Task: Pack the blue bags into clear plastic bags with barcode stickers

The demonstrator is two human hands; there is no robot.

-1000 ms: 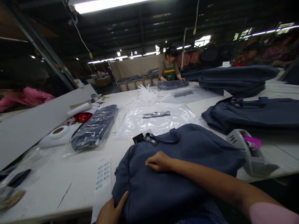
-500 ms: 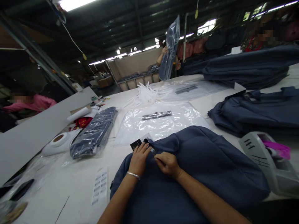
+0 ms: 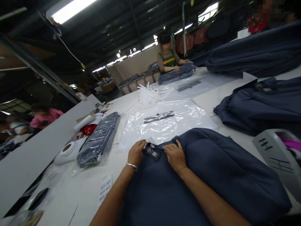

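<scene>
A dark blue fabric bag [image 3: 207,175] lies in front of me on the table. On its top edge rests a black hang tag [image 3: 152,152] with a small white label, beside a black loop. My left hand [image 3: 135,154], a silver bangle at its wrist, has its fingertips closed together at the tag's left end. My right hand [image 3: 175,156] lies open on the bag by its handle strap, fingers spread, just right of the tag. A clear plastic bag [image 3: 131,131] lies flat beyond the blue bag.
A plastic-wrapped blue bag [image 3: 100,141] and a white roll [image 3: 67,150] lie left, near a label sheet [image 3: 105,188]. More blue bags [image 3: 263,110] and a grey tape dispenser [image 3: 272,157] stand right. White strips [image 3: 148,92] lie behind. Across the table, a co-worker [image 3: 168,61] handles a wrapped bag.
The hang tag has gone from beyond the bag's edge to lying on the bag. My right hand has unclenched and spread. The co-worker's wrapped bag has come down onto the table.
</scene>
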